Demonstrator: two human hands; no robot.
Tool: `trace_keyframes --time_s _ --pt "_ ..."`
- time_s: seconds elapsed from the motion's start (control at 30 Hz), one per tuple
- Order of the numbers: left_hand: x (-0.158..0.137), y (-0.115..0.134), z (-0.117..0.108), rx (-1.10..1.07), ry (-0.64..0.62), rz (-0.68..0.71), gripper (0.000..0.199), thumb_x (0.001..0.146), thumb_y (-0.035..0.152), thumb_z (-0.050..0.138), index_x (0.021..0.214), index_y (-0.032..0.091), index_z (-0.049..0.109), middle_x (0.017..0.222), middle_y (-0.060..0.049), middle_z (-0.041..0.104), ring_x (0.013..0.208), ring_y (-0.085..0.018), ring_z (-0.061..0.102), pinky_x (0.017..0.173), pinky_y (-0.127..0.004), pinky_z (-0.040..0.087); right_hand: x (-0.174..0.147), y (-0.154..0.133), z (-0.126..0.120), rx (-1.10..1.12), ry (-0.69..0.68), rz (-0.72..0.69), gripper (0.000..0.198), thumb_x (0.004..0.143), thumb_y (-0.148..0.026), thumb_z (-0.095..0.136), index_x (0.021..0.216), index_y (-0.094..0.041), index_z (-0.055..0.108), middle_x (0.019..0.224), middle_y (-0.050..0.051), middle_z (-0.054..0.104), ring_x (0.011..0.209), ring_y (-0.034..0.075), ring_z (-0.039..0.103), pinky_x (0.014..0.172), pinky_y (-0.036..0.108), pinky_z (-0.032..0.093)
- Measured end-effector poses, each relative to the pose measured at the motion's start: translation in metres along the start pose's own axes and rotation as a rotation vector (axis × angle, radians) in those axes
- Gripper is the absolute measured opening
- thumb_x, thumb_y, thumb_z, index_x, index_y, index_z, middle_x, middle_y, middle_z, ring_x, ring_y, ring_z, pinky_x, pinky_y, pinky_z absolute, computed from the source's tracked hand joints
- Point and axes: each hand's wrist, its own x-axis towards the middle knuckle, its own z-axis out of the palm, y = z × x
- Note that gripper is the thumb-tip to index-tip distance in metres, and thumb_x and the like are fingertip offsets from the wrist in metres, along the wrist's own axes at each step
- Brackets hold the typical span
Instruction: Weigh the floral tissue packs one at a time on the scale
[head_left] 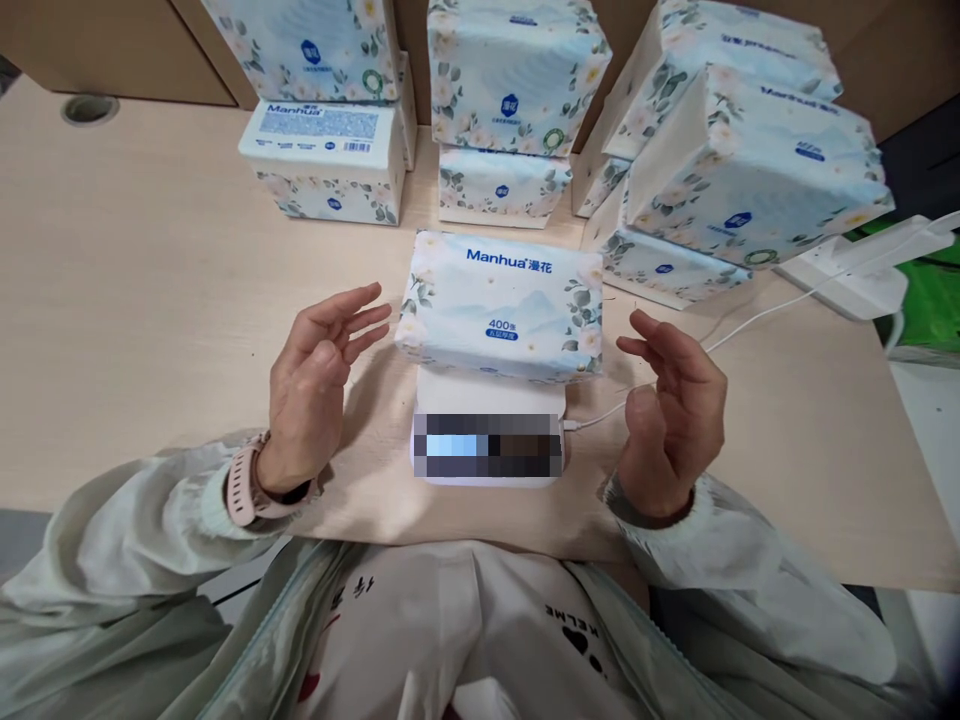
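Note:
A pack of tissues (501,305), pale blue with printed flowers, lies flat on a small white scale (487,400). The scale's display is blurred out. To the left of the pack is my left hand (315,380), fingers stretched toward it and apart from it, holding nothing. My right hand (667,410) is raised on the other side, its fingers spread and also clear of the pack. A white cable (600,415) plugs into the scale's right side and passes behind my right hand.
Stacked tissue packs stand along the back: a left stack (322,165), a middle stack (506,185) and a right stack (757,170). A white power strip (847,275) lies at the right. The wooden table (135,300) has a cable hole (88,109) at the back left.

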Motion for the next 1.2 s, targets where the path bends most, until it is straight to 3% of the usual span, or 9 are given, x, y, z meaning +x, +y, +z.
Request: trace_keyframes --time_s 0.13,0.43,0.63,0.77,0.87,1.0,1.1,1.2 --pt "-0.001 0.004 0.004 0.017 0.030 -0.020 0.038 0.106 0.058 0.067 0.129 0.032 0.082 0.150 -0.006 0.075 0.137 -0.031 0.073 0.119 -0.047 0.064 0.000 0.010 -0.001 -0.015 -0.002 -0.118 0.057 0.106 -0.036 0.063 0.163 -0.039 0.059 0.158 0.006 0.070 0.141 0.040 0.071 0.113 0.070 0.061" --pt "-0.003 0.004 0.003 -0.003 -0.007 -0.004 0.039 0.109 0.055 0.064 0.135 0.032 0.081 0.153 -0.005 0.074 0.142 -0.031 0.071 0.127 -0.051 0.059 -0.001 0.011 -0.002 -0.065 -0.024 -0.100 0.056 0.109 -0.037 0.059 0.164 -0.041 0.056 0.159 0.004 0.069 0.136 0.037 0.073 0.113 0.067 0.062" --pt "-0.007 0.001 -0.001 0.000 -0.169 -0.013 0.051 0.111 0.059 0.056 0.155 0.036 0.072 0.170 0.003 0.061 0.166 -0.033 0.049 0.142 -0.055 0.042 -0.001 0.009 -0.004 -0.087 -0.074 -0.086 0.057 0.109 -0.037 0.058 0.165 -0.041 0.057 0.160 0.005 0.069 0.136 0.036 0.072 0.113 0.063 0.062" --pt "-0.009 -0.001 -0.004 -0.029 -0.239 -0.051 0.053 0.113 0.057 0.055 0.162 0.039 0.064 0.177 0.005 0.050 0.174 -0.034 0.034 0.149 -0.059 0.027 0.002 0.000 -0.007 -0.105 -0.167 -0.101 0.055 0.112 -0.038 0.050 0.166 -0.037 0.057 0.163 0.006 0.068 0.146 0.037 0.067 0.119 0.066 0.055" --pt "-0.007 -0.003 -0.006 -0.028 -0.280 -0.057 0.055 0.116 0.050 0.049 0.169 0.040 0.056 0.181 0.006 0.044 0.177 -0.032 0.028 0.150 -0.060 0.020 0.003 -0.001 -0.008 -0.099 -0.219 -0.006 0.056 0.113 -0.039 0.047 0.169 -0.038 0.054 0.165 0.006 0.066 0.150 0.037 0.063 0.123 0.066 0.051" --pt "-0.003 -0.005 -0.002 -0.021 -0.358 -0.041 0.058 0.117 0.046 0.048 0.174 0.039 0.048 0.185 0.006 0.037 0.178 -0.031 0.025 0.150 -0.058 0.019 0.002 0.003 -0.006 -0.102 -0.291 0.045 0.058 0.115 -0.045 0.046 0.173 -0.045 0.044 0.174 0.002 0.057 0.161 0.037 0.053 0.133 0.070 0.042" --pt "0.002 -0.002 0.004 -0.009 -0.432 -0.003 0.062 0.115 0.048 0.056 0.176 0.041 0.044 0.187 0.005 0.033 0.178 -0.032 0.023 0.149 -0.057 0.021 0.012 -0.007 -0.004 -0.072 -0.459 0.049 0.070 0.113 -0.047 0.053 0.179 -0.047 0.028 0.183 0.000 0.044 0.171 0.035 0.042 0.139 0.068 0.038" --pt "0.022 0.002 0.004 0.015 -0.305 0.103 0.058 0.109 0.049 0.069 0.165 0.039 0.060 0.182 0.003 0.044 0.177 -0.034 0.027 0.149 -0.056 0.025 0.046 -0.029 0.007 -0.009 -0.653 0.123 0.088 0.110 -0.055 0.061 0.183 -0.038 0.015 0.190 0.002 0.030 0.177 0.035 0.029 0.144 0.063 0.034"
